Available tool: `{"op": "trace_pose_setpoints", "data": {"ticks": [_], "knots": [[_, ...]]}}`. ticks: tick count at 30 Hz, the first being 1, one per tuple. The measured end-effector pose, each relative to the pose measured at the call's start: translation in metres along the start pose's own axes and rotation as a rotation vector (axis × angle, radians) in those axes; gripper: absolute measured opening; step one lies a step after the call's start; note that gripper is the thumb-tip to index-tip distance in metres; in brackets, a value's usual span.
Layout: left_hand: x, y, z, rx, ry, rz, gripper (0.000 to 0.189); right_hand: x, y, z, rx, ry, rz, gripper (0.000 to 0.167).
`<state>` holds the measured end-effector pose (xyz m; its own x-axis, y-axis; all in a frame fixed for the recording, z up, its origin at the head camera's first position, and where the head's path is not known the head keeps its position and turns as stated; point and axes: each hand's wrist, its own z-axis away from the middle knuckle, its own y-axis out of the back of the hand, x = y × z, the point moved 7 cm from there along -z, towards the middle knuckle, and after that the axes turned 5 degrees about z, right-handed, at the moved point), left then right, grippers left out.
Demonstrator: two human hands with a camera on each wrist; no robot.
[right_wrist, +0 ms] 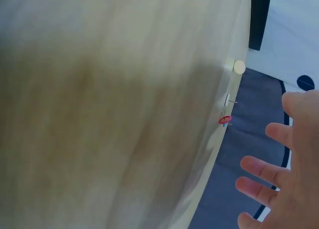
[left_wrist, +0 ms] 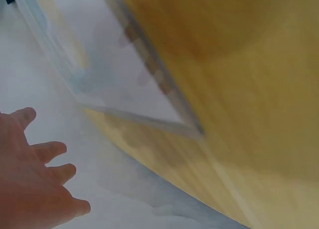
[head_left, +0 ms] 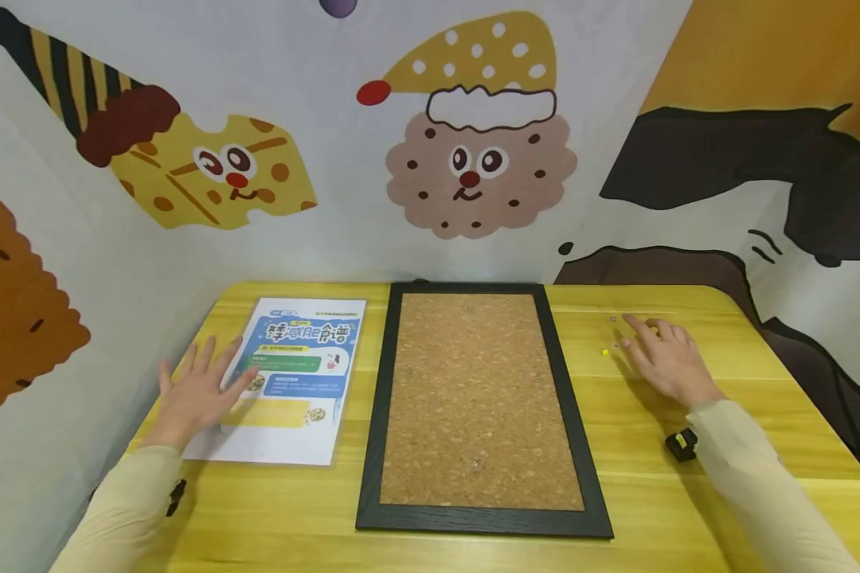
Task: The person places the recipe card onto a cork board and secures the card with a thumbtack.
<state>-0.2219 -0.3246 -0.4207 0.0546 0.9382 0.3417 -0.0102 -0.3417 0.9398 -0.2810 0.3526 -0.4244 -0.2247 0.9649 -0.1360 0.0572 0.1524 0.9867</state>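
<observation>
My left hand (head_left: 199, 396), fingers spread, is at the left side of a laminated sheet (head_left: 287, 442) printed with Chinese text and coloured boxes. In the left wrist view, the fingers (left_wrist: 52, 151) are apart from the sheet and hold nothing. On the right, my right hand (head_left: 672, 362) reaches over the table beside a few small thumbtacks, one of them yellow (head_left: 605, 352). The right wrist view shows its fingers (right_wrist: 264, 170) spread, with nothing between them. Near them are a cream thumbtack (right_wrist: 239, 67), a pale one with its pin showing (right_wrist: 227, 100) and a red one (right_wrist: 225, 119).
Between the hands lies a cork board (head_left: 480, 398) with a black frame (head_left: 483, 521). The yellow wood-grain table (head_left: 272, 517) backs onto a wall covering (head_left: 344, 207) with cartoon pictures. A dark wrist device (head_left: 681, 444) shows beside the right sleeve.
</observation>
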Motion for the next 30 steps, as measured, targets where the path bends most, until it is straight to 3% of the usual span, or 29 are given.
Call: {"op": "trace_pose_setpoints", "data": {"ticks": [4, 10, 14, 24, 30], "knots": [[-0.012, 0.000, 0.003, -0.020, 0.026, 0.016, 0.076, 0.000, 0.000, -0.002, 0.011, 0.021, -0.001, 0.054], [-0.030, -0.002, 0.004, -0.062, 0.060, 0.042, 0.077, -0.005, 0.000, -0.004, 0.057, 0.140, 0.004, 0.041], [-0.041, -0.005, 0.005, -0.093, 0.090, 0.051, 0.079, -0.008, 0.001, -0.005, 0.060, 0.175, 0.006, 0.039], [-0.061, -0.018, 0.011, -0.249, 0.119, 0.070, 0.086, -0.010, -0.005, -0.008, 0.008, 0.153, -0.025, 0.038], [-0.062, -0.021, 0.010, -0.270, 0.124, 0.103, 0.083, -0.009, -0.002, -0.007, 0.011, 0.141, -0.061, 0.038]]}}
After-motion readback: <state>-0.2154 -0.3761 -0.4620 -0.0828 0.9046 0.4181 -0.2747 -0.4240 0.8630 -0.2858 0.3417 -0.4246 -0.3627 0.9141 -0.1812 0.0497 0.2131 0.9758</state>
